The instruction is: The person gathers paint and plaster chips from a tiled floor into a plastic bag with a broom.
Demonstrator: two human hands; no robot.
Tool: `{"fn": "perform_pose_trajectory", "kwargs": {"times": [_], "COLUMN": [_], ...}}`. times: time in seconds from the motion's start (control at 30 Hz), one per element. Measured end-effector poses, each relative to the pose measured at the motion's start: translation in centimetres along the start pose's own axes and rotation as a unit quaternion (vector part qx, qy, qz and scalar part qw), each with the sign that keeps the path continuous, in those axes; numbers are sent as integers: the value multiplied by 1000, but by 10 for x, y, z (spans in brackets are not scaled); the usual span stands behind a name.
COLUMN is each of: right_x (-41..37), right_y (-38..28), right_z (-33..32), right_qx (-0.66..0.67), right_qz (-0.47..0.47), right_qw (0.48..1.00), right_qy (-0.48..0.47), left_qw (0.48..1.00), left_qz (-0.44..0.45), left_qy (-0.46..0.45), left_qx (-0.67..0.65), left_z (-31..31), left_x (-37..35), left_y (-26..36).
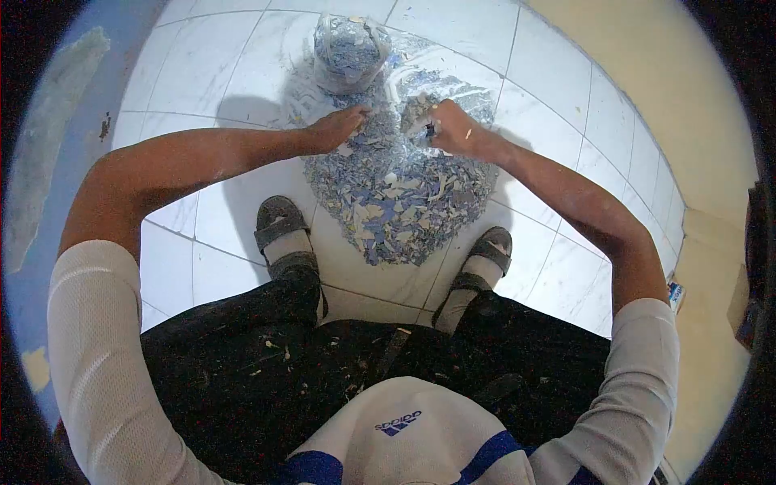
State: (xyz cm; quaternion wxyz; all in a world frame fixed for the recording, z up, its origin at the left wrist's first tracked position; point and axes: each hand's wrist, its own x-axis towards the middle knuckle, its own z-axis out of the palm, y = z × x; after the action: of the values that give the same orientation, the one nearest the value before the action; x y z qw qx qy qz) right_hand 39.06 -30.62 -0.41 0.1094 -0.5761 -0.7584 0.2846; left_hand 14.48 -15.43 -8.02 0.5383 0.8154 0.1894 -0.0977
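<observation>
A broad heap of paint flakes point(404, 206), blue, grey and cream, lies on the tiled floor between my feet. My left hand point(335, 129) is closed at the far left part of the heap, fingertips pinched together; what they grip is too blurred to make out. Across from it, my right hand point(457, 129) is closed against a greyish, ragged clump point(417, 115) at its fingertips, which I cannot identify. Just beyond my left hand stands a clear plastic bag point(349, 52) filled with similar flakes.
My sandalled left foot point(283, 230) and right foot point(485, 259) flank the heap. White floor tiles point(550, 113) carry pale dust and stray flakes around the bag. A cream wall point(647, 73) rises at right, and a blue wall point(81, 153) with a pale patch at left.
</observation>
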Motion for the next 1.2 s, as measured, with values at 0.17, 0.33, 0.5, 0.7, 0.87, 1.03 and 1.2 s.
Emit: {"fn": "perform_pose_trajectory", "kwargs": {"times": [0.17, 0.33, 0.5, 0.7, 0.87, 1.03, 1.2], "right_x": [14, 30, 69, 101, 122, 139, 144], "right_y": [-18, -61, -55, -94, -104, -96, -84], "right_z": [-22, -71, -97, -154, -167, -158, -148], "right_qx": [94, 72, -47, 101, 85, 66, 59], "right_qz": [-40, -65, -126, 4, 46, 45, 15], "right_qw": [994, 994, 983, 990, 989, 986, 982], "right_qy": [43, 56, 127, 100, 117, 147, 179], "left_qw": [955, 928, 849, 849, 850, 857, 851], "left_qz": [117, 66, 101, 105, 177, 118, 139], "left_qy": [-42, -46, -107, -184, -119, -161, -145], "left_qx": [269, 364, 507, 484, 481, 475, 486], "left_z": [-9, -10, -16, -18, -18, -23, -24], "left_x": [-3, 2, -11, -8, -20, -22, -22], "left_y": [-6, -19, 22, 30, 13, 22, 13]}}
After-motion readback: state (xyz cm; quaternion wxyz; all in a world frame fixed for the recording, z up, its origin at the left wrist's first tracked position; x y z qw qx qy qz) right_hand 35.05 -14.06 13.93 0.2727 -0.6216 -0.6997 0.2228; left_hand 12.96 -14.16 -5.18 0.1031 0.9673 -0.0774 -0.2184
